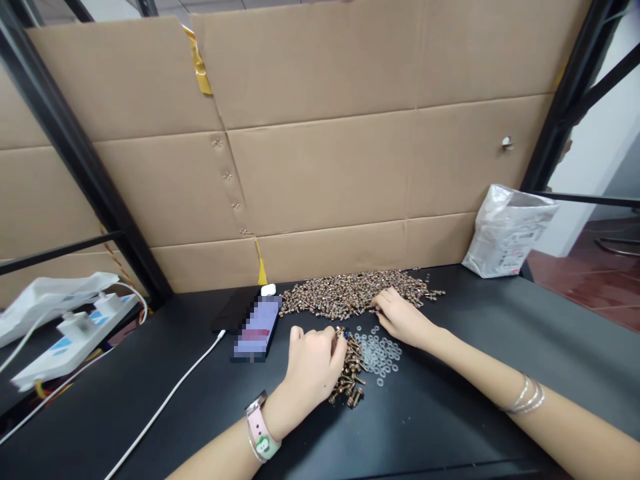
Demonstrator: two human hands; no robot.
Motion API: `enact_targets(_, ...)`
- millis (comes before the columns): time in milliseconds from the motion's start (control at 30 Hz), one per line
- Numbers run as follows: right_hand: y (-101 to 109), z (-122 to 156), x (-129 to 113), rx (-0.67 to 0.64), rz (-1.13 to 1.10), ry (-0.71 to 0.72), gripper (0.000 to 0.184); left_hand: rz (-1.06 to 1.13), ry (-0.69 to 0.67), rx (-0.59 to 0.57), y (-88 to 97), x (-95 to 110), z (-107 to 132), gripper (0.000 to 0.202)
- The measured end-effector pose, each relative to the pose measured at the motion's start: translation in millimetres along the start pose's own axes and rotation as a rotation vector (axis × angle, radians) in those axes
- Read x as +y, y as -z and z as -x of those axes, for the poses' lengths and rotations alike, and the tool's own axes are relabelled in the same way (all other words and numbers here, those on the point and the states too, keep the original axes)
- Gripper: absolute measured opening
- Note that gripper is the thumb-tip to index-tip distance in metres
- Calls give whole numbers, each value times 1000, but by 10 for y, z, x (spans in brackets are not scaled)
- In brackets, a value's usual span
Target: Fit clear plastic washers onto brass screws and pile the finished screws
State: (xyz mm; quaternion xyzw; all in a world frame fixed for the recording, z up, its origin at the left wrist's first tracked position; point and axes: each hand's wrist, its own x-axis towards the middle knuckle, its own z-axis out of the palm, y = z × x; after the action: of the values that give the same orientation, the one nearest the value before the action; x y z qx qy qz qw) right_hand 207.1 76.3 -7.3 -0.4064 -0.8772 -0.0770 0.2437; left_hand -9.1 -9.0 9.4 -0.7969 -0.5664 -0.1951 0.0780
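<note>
Fingers (334, 335) of the left hand (313, 369) curve down over a small heap of bronze-coloured screws (351, 377). They sit close together, but the hand hides whether they pinch anything. Fingers (380, 305) of the right hand (404, 320) lie slightly curled against the near edge of a much larger, spread-out pile of similar screws (350, 293); whether they hold one cannot be told either. Just right of the small heap, almost touching it, lies a loose scatter of clear rings (381, 355), probably plastic washers. Screws this small seem best handled with light fingertip pinches at a pile's edge, so the heap does not slide into the rings.

Everything rests on a black tabletop (465, 400), with room for moving to the right and toward the body. Its far edge meets a cardboard wall (320, 173). Left of the hands lie a pixelated, phone-shaped object (257, 327) and a white cable (165, 400). A crumpled plastic bag (507, 230) stands at the far right corner, near the tabletop's back edge.
</note>
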Motion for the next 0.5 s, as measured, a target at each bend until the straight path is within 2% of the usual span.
enact_targets(133,77,27,-67,22,-84,-9,21,48,-31,33,8,27,9,32)
enact_targets(233,128,42,-144,25,-246,-54,20,85,-58,44,21,34,28,29)
enact_targets(433,190,64,-393,-127,-842,-250,17,175,-94,23,42,50,56,26)
enact_targets(500,209,80,-491,-137,-1056,-321,13,227,-126,14,55,62,57,23)
